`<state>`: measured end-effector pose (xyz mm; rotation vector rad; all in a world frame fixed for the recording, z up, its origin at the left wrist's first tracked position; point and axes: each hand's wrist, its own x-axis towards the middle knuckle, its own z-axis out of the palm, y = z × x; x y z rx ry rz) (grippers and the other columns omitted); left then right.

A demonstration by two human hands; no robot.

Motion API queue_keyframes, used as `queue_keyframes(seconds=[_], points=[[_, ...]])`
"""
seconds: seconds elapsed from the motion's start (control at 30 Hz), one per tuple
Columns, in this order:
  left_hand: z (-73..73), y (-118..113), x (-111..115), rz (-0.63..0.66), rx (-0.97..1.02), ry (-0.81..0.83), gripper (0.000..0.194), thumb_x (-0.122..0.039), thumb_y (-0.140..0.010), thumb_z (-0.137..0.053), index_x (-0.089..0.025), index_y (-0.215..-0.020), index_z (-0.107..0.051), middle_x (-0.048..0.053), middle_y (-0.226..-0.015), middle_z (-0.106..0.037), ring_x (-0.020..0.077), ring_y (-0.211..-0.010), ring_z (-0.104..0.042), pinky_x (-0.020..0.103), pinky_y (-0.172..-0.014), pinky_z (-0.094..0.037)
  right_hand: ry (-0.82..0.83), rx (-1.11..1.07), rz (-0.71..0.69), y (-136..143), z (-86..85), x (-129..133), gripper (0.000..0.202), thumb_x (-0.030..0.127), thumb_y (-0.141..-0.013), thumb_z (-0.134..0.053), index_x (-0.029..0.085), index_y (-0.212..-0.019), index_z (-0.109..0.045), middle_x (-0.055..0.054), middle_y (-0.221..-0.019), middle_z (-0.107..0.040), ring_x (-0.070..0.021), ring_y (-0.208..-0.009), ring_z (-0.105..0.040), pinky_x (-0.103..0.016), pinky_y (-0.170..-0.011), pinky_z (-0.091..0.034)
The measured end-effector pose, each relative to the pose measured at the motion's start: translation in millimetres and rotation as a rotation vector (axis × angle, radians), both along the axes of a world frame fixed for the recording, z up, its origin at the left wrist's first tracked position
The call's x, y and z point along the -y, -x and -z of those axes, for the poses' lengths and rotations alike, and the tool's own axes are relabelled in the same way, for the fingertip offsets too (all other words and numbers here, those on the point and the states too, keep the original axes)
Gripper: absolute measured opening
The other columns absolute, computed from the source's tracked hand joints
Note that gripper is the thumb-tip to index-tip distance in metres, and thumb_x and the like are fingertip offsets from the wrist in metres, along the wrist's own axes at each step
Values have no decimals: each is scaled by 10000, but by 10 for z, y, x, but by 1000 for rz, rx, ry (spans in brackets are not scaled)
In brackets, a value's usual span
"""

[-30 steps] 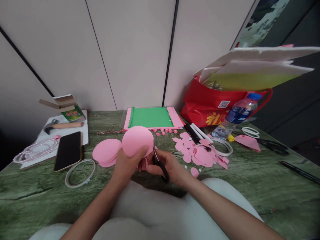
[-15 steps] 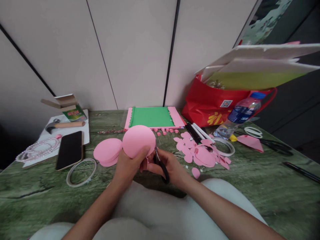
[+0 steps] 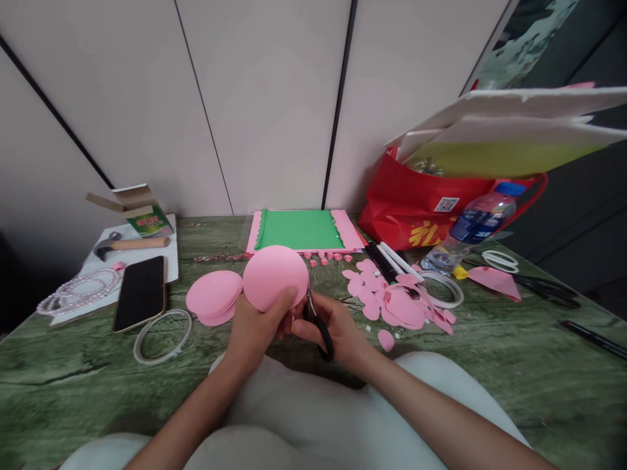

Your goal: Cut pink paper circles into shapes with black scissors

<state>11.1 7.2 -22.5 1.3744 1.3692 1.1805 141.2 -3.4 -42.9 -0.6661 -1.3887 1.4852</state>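
A pink paper circle (image 3: 275, 277) is upright in my left hand (image 3: 259, 326), its thumb pressed on the lower right of the disc. My right hand (image 3: 336, 329) grips black-handled scissors (image 3: 323, 334), whose blades stand against the circle's right edge; how far they are apart is too small to tell. Left of my hands lies a stack of pink circles (image 3: 214, 298). Pink paper scraps (image 3: 404, 307) are piled to the right. Behind the held circle is a green sheet (image 3: 300, 230) on pink paper.
A phone (image 3: 140, 294), a tape roll (image 3: 163, 337), a hammer (image 3: 137, 244) and beads (image 3: 78, 292) lie left. On the right are a second tape roll (image 3: 443, 289), a water bottle (image 3: 470, 228), a red bag (image 3: 401, 202) and black scissors (image 3: 548, 289).
The whole view has shifted slightly, so everything appears a little farther right. Both hands keep their hold on the circle and the scissors.
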Motion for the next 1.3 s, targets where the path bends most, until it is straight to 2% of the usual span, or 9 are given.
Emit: queue_keyframes(seconds=[0.47, 0.77, 0.9, 1.13, 1.3], points=[[-31, -14, 9, -18, 21, -4, 322, -321, -663, -637, -158, -409, -525, -22, -324, -486, 85, -285, -422, 180, -287, -322, 60, -13, 1, 31, -16, -9, 388, 530, -627, -675, 214, -667, -453, -10, -687, -566, -197, -726, -585, -331, -662, -456], [9, 4, -12, 17, 62, 5, 336, -335, -692, -630, -158, -428, -524, -26, -339, -484, 83, -297, -423, 180, -295, -324, 58, -125, -22, 25, 10, 8, 302, 418, -660, -694, 210, -681, -475, -8, -717, -563, -178, -703, -585, -322, -675, -457], [7, -1, -14, 30, 127, 23, 350, -319, -685, -644, -149, -407, -515, -28, -337, -477, 74, -295, -416, 176, -292, -314, 62, -90, 0, 39, -12, 14, 243, 377, -701, -670, 199, -686, -504, 4, -668, -560, -155, -664, -571, -303, -673, -436], [-2, -12, -18, 52, 252, 77, 331, -309, -674, -656, -136, -422, -529, -28, -352, -489, 66, -289, -403, 172, -279, -304, 101, 1, 98, 42, 59, -7, 315, 408, -651, -696, 172, -639, -487, 14, -611, -549, -93, -520, -462, -219, -475, -333], [-21, -9, -13, 74, 269, 73, 345, -296, -689, -645, -132, -414, -519, -30, -352, -484, 52, -286, -395, 159, -280, -293, 121, 30, 138, 26, 130, -12, 307, 396, -653, -693, 167, -632, -491, 46, -530, -491, -65, -439, -404, -202, -428, -312]])
